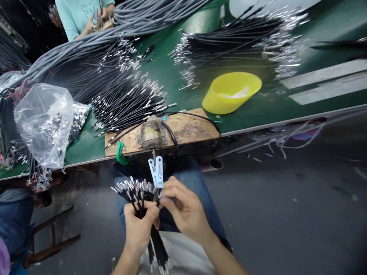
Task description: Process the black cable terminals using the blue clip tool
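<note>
My left hand (140, 225) is closed around a bundle of black cables (159, 246) with silvery, stripped-looking tips that fan out above the fist. Close beside it, my right hand (183, 208) pinches at one cable end near the bundle; the fingers cover most of what they hold. Just above those fingertips, a light blue clothes peg (156, 172) hangs from a thin metal shaft. That shaft sticks out of a small, worn motor (151, 133) fixed on a wooden board (189, 128) at the table's edge.
A green clamp (120, 153) grips the board's left side. Piles of black cables (126, 103), a clear plastic bag (44, 122) and a yellow ring-shaped container (232, 93) lie on the green table (166, 72). Across it sits another person (83, 19). A wooden stool (51, 240) stands at lower left.
</note>
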`<action>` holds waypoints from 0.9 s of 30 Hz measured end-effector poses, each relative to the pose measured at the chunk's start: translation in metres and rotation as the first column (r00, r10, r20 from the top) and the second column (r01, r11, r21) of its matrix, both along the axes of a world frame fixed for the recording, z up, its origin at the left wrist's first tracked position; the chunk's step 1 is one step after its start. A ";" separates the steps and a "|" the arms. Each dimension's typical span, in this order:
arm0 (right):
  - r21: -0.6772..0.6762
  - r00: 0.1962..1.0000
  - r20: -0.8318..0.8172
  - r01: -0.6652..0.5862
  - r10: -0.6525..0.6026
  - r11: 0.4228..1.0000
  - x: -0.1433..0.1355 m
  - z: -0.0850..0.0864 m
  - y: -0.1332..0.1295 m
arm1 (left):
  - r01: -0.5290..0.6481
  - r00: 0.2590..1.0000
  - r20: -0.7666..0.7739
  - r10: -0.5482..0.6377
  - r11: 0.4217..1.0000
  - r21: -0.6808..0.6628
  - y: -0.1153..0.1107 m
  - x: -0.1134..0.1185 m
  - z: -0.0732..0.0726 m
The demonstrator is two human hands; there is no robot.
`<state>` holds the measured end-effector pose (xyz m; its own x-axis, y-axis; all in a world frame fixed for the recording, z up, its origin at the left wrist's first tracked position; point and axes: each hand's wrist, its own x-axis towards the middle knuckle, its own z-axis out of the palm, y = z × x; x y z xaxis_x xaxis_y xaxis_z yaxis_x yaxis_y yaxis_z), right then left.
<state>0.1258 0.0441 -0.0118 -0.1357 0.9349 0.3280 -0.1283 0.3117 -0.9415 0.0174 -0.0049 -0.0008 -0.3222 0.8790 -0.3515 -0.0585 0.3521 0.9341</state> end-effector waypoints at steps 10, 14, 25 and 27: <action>-0.564 0.830 -0.535 -0.490 0.158 0.665 0.003 0.001 0.028 | -0.064 0.993 -0.088 0.073 0.993 0.102 0.003 -0.005 0.019; -0.564 0.841 -0.538 -0.402 0.049 0.721 -0.004 0.017 0.050 | -0.154 0.980 -0.106 0.167 0.980 0.128 0.002 -0.004 0.030; -0.501 0.773 -0.630 -0.473 0.069 0.725 -0.023 0.021 0.051 | -0.162 0.958 -0.195 0.210 0.958 0.235 0.019 0.006 0.032; -0.529 0.790 -0.613 -0.436 0.028 0.728 -0.021 0.016 0.049 | -0.163 0.960 -0.187 0.208 0.959 0.232 0.019 0.007 0.031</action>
<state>0.1049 0.0935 0.0042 -0.3731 0.9016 -0.2187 -0.6433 -0.4213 -0.6393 0.0246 0.0136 0.0298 -0.5324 0.8435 -0.0711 0.0995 0.1458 0.9843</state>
